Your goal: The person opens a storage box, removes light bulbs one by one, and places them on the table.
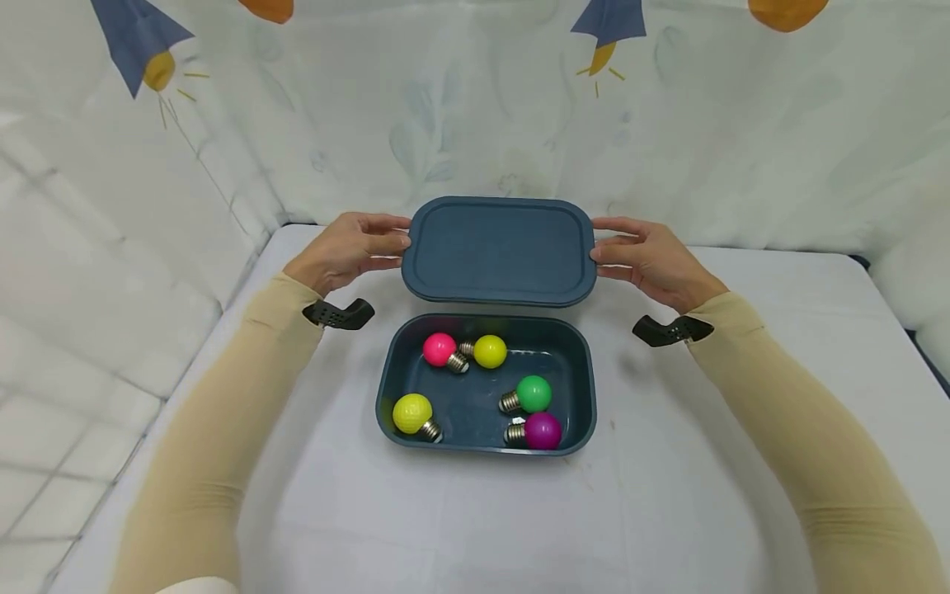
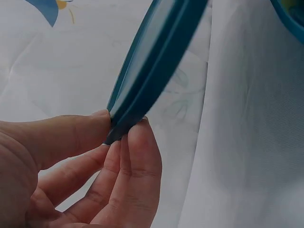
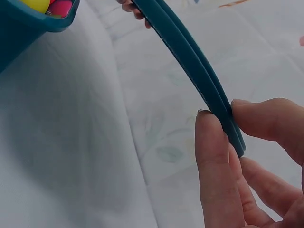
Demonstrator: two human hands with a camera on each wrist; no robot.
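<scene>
Both hands hold a dark blue rectangular lid [image 1: 499,252] with rounded corners, one at each short end. My left hand [image 1: 352,247] pinches its left edge, thumb on one face and fingers on the other, as the left wrist view shows. At the opposite edge my right hand [image 1: 649,257] pinches the lid likewise. Just nearer than the lid, an uncovered dark blue box [image 1: 486,326] stands on the table. Inside lie coloured bulbs with metal screw bases: a pink bulb [image 1: 439,350], two yellow ones, a green bulb [image 1: 534,393] and a purple bulb [image 1: 543,431].
A white cloth covers the table [image 1: 475,528] under the box. Behind it hangs a pale curtain [image 1: 505,107] with printed rockets and leaves, close behind the lid. A white quilted wall [image 1: 82,330] borders the left side.
</scene>
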